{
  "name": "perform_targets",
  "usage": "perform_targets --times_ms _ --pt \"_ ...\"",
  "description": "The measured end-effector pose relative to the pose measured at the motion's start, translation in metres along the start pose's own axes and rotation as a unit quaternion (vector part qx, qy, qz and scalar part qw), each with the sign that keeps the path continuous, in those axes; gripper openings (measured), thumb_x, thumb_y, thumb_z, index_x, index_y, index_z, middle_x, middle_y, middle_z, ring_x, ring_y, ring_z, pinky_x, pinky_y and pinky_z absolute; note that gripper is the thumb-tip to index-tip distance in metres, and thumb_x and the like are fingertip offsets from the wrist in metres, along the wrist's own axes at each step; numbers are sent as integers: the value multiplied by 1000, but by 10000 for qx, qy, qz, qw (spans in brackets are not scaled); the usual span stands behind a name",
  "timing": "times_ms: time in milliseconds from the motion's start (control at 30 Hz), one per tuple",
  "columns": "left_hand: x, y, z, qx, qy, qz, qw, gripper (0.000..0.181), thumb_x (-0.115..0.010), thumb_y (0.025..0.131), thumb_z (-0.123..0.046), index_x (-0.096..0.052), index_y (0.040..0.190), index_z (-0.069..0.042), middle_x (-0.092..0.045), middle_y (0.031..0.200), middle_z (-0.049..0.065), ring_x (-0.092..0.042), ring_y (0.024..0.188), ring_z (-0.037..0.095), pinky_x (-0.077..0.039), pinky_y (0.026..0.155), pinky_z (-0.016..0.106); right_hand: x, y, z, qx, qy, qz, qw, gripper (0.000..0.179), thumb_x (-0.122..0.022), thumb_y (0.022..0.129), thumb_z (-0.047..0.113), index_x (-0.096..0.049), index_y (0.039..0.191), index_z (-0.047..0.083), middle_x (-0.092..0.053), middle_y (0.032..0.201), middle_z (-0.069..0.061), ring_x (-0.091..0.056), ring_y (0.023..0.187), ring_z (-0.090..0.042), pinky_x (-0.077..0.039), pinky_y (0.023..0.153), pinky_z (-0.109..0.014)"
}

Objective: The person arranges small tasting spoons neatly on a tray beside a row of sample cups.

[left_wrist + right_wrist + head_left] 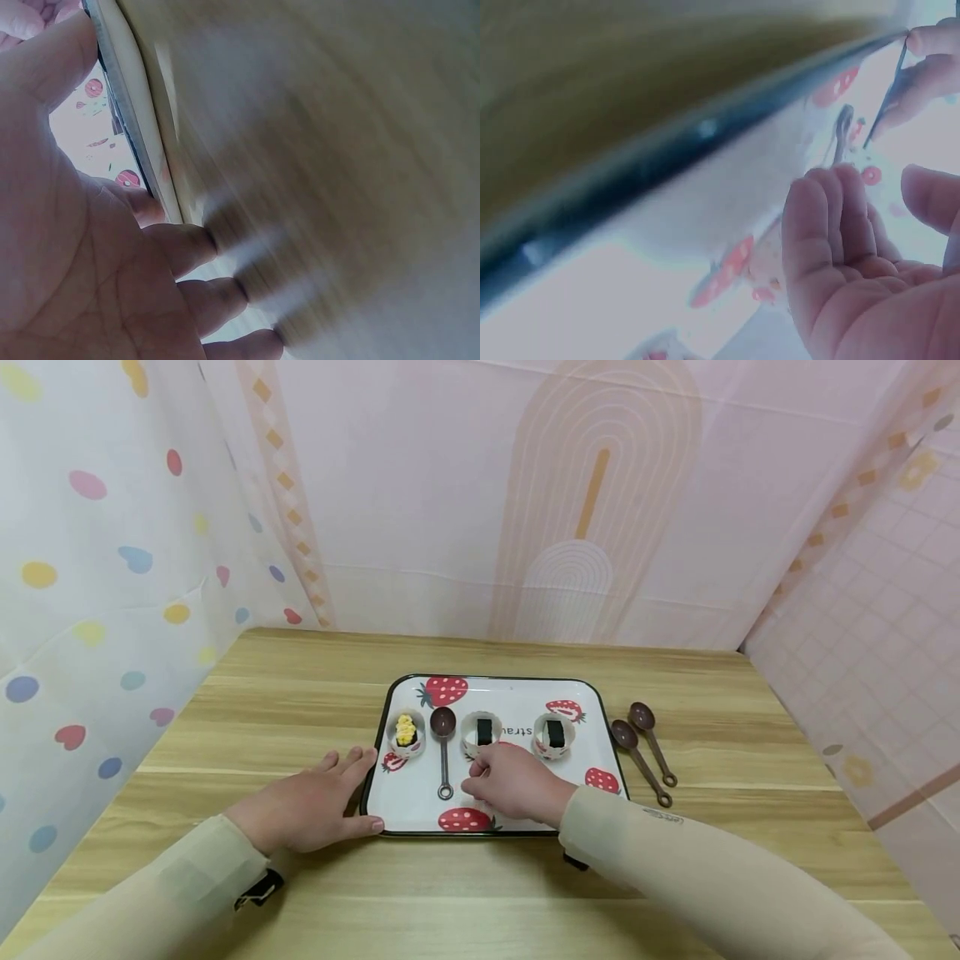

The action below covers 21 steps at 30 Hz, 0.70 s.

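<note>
2 hands are at work on the strawberry-print tray. The left hand lies flat with fingers spread, thumb along the tray's front rim and fingertips at its left edge, seemingly steadying it on the desk. The right hand rests knuckles-up over the tray's middle, fingers loosely curled and holding nothing, its fingertips just beside the handle of the brown spoon that lies on the tray.

3 paper cups stand in a row behind the hands: the yellow-topped cup at the left, the middle cup with a dark-wrapped piece, and the right cup with the same. The spoon on the tray lies between the 1st and 2nd cups, bowl away from the person.

2 spare spoons lie on the desk, right of the tray.

Judging by this, the spoon beside the 1st cup looks just placed; the next move probably calls for reaching right to take another spoon.
</note>
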<state>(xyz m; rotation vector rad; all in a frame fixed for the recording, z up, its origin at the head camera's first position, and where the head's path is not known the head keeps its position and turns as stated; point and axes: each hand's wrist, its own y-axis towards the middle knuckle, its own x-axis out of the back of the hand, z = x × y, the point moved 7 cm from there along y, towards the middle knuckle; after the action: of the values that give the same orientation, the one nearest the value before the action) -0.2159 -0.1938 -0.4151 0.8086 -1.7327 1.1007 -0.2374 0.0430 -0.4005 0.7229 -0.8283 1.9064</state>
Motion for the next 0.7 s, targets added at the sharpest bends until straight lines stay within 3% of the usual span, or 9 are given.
perform_targets --times_ms 133,267,433,600,700 --pt "0 0 0 0 2 -3 10000 115 -60 90 -80 -26 165 0 -29 169 30 -29 151 62 -40 114 71 13 -7 2 183 -378 -439 9982 15 -71 102 30 -73 101 15 -66 84 5 -57 74 -12 -47 66 -26" --pt "1 0 -1 10 23 4 10000 115 -60 90 -80 -26 165 0 -29 169 30 -29 151 62 -41 114 70 28 -13 8 679 -808 -1010 9893 16 -68 104 29 -73 106 14 -68 86 3 -59 75 -15 -51 67 -29" --pt "2 0 -2 -19 61 5 10000 114 -60 91 -79 -26 165 0 -30 169 30 -31 150 62 -42 113 70 41 -18 9 1067 -1460 -1602 9704 29 -68 104 32 -73 118 7 -75 117 -8 -70 107 -25 -59 96 -41" --pt "2 -1 -2 -37 16 4 10000 114 -60 91 -79 -26 165 1 -30 168 30 -30 150 63 -42 114 70 51 -18 2 1123 -1719 -1818 9617 36 -67 103 35 -72 124 5 -70 135 -12 -61 133 -35 -48 116 -51" --pt "2 -1 -3 -49 9 4 10000 113 -60 91 -78 -27 165 1 -30 168 30 -31 150 63 -41 114 70 54 -17 -4 1082 -1925 -1801 9585 45 -62 105 39 -68 134 5 -61 150 -16 -48 149 -39 -36 126 -52"
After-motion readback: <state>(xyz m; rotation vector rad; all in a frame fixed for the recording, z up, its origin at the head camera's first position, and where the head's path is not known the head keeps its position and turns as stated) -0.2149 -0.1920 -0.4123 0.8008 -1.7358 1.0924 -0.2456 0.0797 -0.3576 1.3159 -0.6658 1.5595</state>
